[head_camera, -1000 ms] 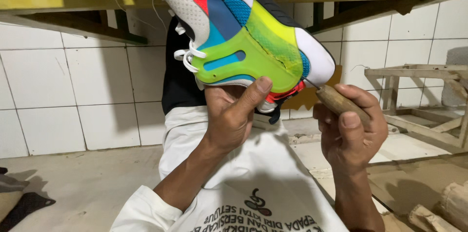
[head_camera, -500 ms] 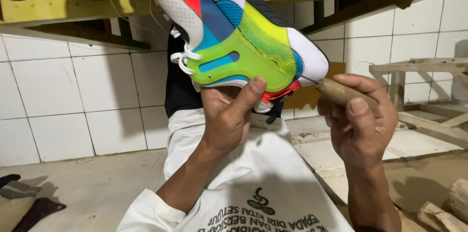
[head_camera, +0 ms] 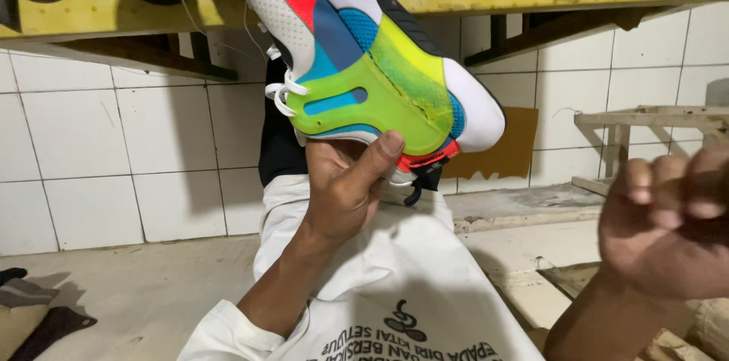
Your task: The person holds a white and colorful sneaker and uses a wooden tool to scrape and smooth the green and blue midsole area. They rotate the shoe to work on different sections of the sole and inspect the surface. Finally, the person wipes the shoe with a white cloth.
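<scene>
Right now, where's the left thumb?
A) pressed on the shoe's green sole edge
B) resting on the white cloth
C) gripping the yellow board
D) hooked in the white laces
A: the left hand cups the shoe from below, and its thumb lies up against the green sole edge, clear of the laces and the cloth.

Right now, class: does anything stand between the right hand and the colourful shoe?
Nothing visible does. The right hand is off to the side of the shoe, open air between them; the left hand grips it from below.
</scene>
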